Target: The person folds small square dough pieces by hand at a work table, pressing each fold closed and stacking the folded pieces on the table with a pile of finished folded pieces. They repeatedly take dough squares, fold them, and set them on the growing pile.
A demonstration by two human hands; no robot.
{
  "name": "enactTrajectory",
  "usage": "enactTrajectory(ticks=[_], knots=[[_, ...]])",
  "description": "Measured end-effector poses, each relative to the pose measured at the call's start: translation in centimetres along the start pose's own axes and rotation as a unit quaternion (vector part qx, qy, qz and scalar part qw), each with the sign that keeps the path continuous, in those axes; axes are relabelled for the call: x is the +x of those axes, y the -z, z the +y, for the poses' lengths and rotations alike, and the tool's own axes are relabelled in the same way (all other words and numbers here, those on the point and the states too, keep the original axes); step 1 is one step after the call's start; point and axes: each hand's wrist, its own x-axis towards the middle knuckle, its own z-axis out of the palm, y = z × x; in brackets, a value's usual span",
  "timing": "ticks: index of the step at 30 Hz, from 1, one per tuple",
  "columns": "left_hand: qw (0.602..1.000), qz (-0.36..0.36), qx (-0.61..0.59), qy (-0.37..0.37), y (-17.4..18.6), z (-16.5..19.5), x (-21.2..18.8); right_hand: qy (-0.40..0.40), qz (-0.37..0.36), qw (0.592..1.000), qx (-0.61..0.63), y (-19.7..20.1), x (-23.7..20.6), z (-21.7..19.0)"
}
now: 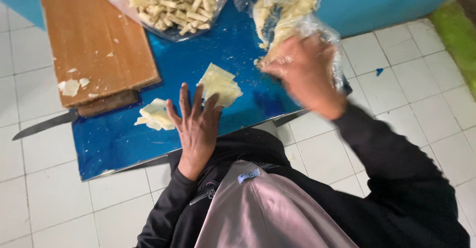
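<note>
Head view: knife [42,125] under cutting board [94,35]

The right hand [305,72] is smeared by motion blur, so its fingers and grip cannot be told; it is in or against a clear plastic bag [287,15] of pale dough scraps, whose top is cut off by the upper edge. A 2nd bag of rolled sticks [171,5] is also cut off there, as is the wooden cutting board [91,35]. The board hides most of the knife [47,124], leaving only part of its blade and handle. The blue table [124,139] runs under the person's dark sleeves.
</note>
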Motion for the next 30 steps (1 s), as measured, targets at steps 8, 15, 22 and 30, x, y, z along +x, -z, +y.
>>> enactTrajectory(ticks=[8,15,22,30], knots=[[0.995,0.029,-0.072,0.069,0.8,0.5,0.4,-0.071,-0.203,0.972,-0.095,-0.7,-3.0,9.8],[0.995,0.05,-0.059,0.066,0.8,0.7,0.4,-0.042,-0.308,0.946,-0.091,-0.8,-4.8,10.8],[0.99,0.06,-0.105,0.067,0.0,1.0,0.6,-0.023,-0.291,0.951,-0.101,-0.4,-3.6,9.3],[0.967,0.088,-0.217,0.101,-1.0,1.0,0.9,-0.039,-0.09,0.989,0.111,4.7,1.4,5.2]])
